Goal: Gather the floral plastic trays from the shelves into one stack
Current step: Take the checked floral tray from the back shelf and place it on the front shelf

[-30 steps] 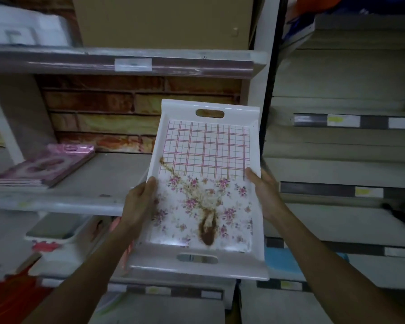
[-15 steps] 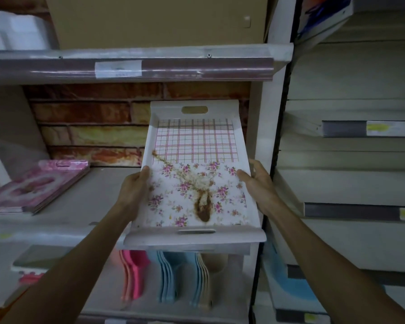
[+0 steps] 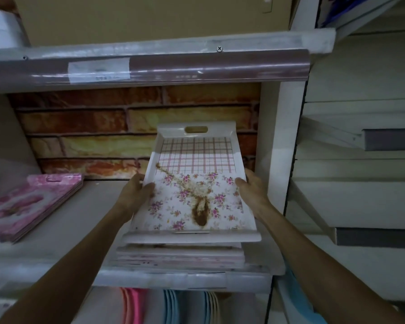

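I hold a white floral tray [image 3: 194, 183] with a pink grid, small flowers and a brown stain, level over the middle shelf [image 3: 63, 232]. My left hand [image 3: 136, 192] grips its left rim and my right hand [image 3: 251, 192] grips its right rim. Under the tray's near edge lies a stack of similar flat trays [image 3: 180, 256] at the front of the shelf, on its right side. The held tray sits on or just above that stack; I cannot tell which.
A pile of pink floral flat items [image 3: 31, 204] lies at the left of the same shelf. A brick-pattern back panel [image 3: 126, 129] closes the bay. A shelf lip with a price label [image 3: 98, 69] hangs above. Pink and blue plates [image 3: 168, 307] stand on the shelf below.
The tray has gone from tilted up in front of me to flat and further into the shelf, down over the stack. Both hands kept their grip on its sides.
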The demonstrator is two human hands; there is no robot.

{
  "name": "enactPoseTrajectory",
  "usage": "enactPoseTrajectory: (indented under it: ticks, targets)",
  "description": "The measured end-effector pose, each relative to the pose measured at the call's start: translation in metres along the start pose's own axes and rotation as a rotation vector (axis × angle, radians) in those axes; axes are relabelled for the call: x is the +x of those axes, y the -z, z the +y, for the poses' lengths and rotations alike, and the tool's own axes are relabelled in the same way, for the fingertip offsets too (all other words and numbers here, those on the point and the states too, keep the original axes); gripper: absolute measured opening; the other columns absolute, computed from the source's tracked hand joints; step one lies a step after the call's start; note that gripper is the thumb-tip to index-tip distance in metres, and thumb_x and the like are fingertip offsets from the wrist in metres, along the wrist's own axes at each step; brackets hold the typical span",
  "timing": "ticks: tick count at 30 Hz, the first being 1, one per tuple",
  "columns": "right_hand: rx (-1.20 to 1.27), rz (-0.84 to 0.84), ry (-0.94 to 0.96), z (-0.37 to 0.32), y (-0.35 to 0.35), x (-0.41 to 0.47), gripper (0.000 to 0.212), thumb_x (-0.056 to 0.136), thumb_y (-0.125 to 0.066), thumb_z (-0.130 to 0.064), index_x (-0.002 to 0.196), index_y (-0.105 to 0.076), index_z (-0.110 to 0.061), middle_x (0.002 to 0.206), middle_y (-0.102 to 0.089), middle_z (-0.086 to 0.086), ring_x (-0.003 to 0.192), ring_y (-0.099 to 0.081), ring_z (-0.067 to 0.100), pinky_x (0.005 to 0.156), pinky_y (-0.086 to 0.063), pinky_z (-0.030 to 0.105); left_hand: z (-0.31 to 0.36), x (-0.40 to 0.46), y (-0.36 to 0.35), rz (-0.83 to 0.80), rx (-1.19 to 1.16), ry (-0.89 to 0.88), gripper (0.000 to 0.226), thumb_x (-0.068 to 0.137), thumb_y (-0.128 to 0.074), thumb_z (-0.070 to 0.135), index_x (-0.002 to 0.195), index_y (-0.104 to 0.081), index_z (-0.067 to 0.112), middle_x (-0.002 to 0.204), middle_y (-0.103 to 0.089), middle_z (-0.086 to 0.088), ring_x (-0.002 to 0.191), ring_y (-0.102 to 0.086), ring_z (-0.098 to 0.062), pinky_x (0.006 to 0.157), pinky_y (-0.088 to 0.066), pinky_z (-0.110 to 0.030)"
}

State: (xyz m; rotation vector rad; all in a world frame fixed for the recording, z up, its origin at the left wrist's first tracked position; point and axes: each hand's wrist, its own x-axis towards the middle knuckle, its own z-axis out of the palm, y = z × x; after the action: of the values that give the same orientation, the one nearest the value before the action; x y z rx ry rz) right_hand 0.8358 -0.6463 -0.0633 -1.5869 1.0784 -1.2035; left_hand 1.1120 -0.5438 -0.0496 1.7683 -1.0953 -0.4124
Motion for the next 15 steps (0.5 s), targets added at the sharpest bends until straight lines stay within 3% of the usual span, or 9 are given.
enactPoseTrajectory:
  ticks: [2, 6, 9, 15]
  targets:
    - [-0.042, 0.015, -0.019, 0.007, -0.007, 0.001, 0.041, 0.097, -0.043, -0.009, 0.133, -0.056, -0.023, 0.095, -0.066, -0.015, 0.070, -0.062, 0.003, 0.050, -0.050, 0.015, -0.010, 0.007, -0.003, 0.011, 0.054, -0.007, 0.030, 0.093, -0.056, 0.022, 0.120, -0.054, 0.009, 0.093, -0.068, -0.011, 0.079, -0.064, -0.026, 0.071, -0.051, -0.036]
    - [-0.070, 0.002, -0.069, 0.019, -0.022, -0.001, 0.042, 0.095, -0.039, -0.004, 0.130, -0.057, -0.019, 0.094, -0.064, -0.011, 0.065, -0.060, 0.005, 0.043, -0.046, 0.009, -0.030, 0.016, -0.005, 0.015, 0.178, -0.027, 0.030, 0.093, -0.055, 0.024, 0.119, -0.058, 0.010, 0.088, -0.066, -0.004, 0.074, -0.059, -0.016, 0.071, -0.043, -0.031]
    - [-0.095, 0.007, -0.104, 0.026, -0.031, -0.003, 0.041, 0.094, -0.038, -0.002, 0.125, -0.060, -0.017, 0.103, -0.067, -0.005, 0.068, -0.062, 0.004, 0.047, -0.049, 0.011, -0.042, 0.022, -0.007, 0.003, 0.258, -0.025, 0.030, 0.094, -0.053, 0.024, 0.118, -0.059, 0.007, 0.087, -0.065, -0.004, 0.070, -0.057, -0.016, 0.066, -0.040, -0.029]
    - [-0.157, 0.026, -0.137, 0.040, -0.042, -0.009, 0.041, 0.094, -0.038, -0.004, 0.127, -0.060, -0.017, 0.120, -0.067, 0.000, 0.075, -0.063, 0.002, 0.053, -0.052, 0.016, -0.067, 0.020, -0.014, -0.032, 0.346, 0.004, 0.029, 0.096, -0.051, 0.022, 0.117, -0.062, 0.005, 0.094, -0.071, -0.012, 0.076, -0.060, -0.024, 0.071, -0.043, -0.027]
